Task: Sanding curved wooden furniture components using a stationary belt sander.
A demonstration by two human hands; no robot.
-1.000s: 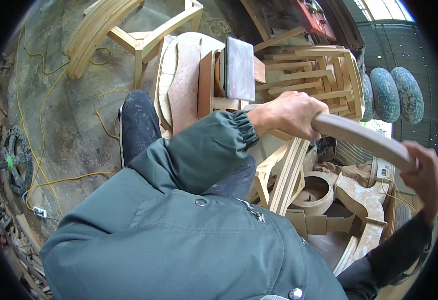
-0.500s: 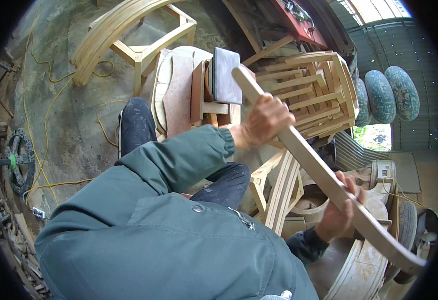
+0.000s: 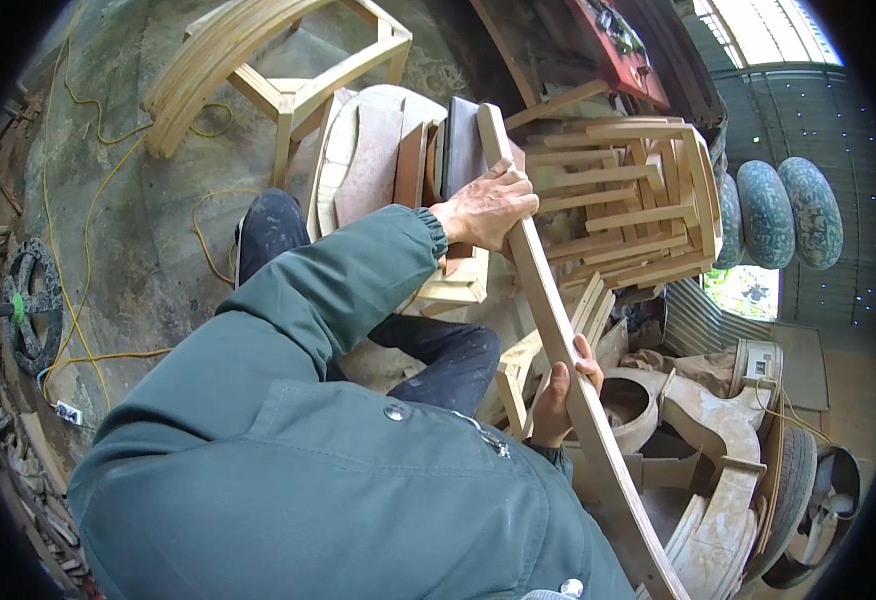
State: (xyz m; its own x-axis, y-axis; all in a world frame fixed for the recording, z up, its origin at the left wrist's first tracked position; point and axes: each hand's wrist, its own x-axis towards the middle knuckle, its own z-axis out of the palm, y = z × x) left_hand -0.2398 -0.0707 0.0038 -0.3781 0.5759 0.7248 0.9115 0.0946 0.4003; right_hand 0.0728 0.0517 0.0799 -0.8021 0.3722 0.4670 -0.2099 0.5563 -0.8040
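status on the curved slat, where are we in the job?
Done: a stack of finished wooden frames sits ahead, and a curved frame lies on the floor. In hand: the long curved slat, gripped near its top by the left hand and lower down by the right hand. Left: the slat is joined to nothing, and loose wooden parts lie to the right.

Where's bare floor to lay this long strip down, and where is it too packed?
Bare concrete floor lies left of the shoe, between the yellow cable and the curved wooden frame. It is crowded on the right: the slatted frames and carved wooden parts pile up around the long strip.
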